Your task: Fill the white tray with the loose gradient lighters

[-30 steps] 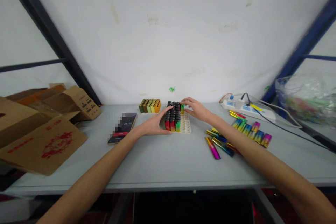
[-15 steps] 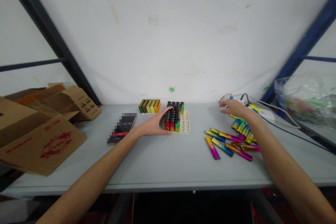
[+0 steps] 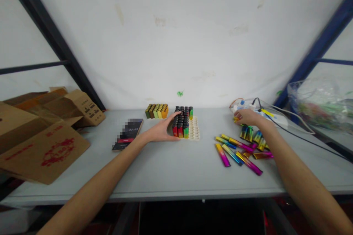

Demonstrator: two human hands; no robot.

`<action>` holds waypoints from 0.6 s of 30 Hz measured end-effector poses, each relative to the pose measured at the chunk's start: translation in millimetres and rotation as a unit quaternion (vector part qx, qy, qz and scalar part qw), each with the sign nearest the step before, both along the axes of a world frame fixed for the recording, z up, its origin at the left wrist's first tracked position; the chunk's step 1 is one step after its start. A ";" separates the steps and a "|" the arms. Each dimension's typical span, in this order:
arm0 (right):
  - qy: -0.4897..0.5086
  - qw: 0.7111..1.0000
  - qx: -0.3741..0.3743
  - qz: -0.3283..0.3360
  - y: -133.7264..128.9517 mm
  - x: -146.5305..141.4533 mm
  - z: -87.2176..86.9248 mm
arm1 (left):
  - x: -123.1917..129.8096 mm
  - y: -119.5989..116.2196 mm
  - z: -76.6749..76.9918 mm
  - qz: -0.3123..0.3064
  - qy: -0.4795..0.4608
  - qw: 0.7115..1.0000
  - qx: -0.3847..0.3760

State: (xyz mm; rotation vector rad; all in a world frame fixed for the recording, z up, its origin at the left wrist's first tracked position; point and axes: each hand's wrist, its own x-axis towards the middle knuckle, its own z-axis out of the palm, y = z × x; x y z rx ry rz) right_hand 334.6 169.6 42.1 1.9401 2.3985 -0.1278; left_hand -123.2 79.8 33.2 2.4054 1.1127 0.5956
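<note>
My left hand (image 3: pixel 163 130) curves around the left side of a block of upright black-topped lighters (image 3: pixel 181 126), thumb and fingers spread against it. These lighters stand in a cream tray (image 3: pixel 195 129) whose right-hand holes show bare. At the right, my right hand (image 3: pixel 245 117) is closed on a yellow metallic lighter (image 3: pixel 236 119), only partly visible at the fingertips. Below and beside that hand lies a loose pile of shiny multicoloured lighters (image 3: pixel 242 143). A second block of gold-topped lighters (image 3: pixel 156 111) stands behind my left hand, near the wall.
A phone (image 3: pixel 129 133) lies left of my left hand. Open cardboard boxes (image 3: pixel 59 132) fill the far left. White power strips and cables (image 3: pixel 275 117) lie behind my right forearm, with a clear plastic bag (image 3: pixel 322 102) at the far right.
My right hand has moved slightly right and closed on a yellow lighter. Some lighters in the pile have shifted. My left hand remains at the block.
</note>
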 end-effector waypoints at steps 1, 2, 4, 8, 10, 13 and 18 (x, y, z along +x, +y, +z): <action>0.018 1.000 -0.003 0.011 -0.3 -2.9 0.2 | 0.0 0.0 0.3 0.000 0.000 1.000 0.001; 0.035 0.999 -0.005 0.022 -0.6 -6.2 0.0 | 0.0 -0.1 0.5 -0.001 -0.001 1.000 0.001; 0.072 0.996 -0.004 0.042 -1.5 -14.0 -1.0 | 0.2 -0.4 0.9 0.000 0.003 1.000 0.002; 0.153 0.983 -0.009 0.104 -6.3 -32.6 -4.2 | 0.3 -0.2 0.4 0.008 0.007 1.000 0.001; 0.184 0.972 -0.012 0.142 -10.8 -42.3 -4.1 | -0.1 0.2 -0.3 0.008 0.003 1.000 -0.002; 0.223 0.957 0.010 0.183 -19.4 -55.8 -0.5 | -0.6 0.6 -0.9 0.006 0.004 1.000 -0.003; 0.264 0.945 0.026 0.190 -34.3 -76.6 6.5 | 0.1 0.1 -0.1 0.008 0.009 1.000 0.005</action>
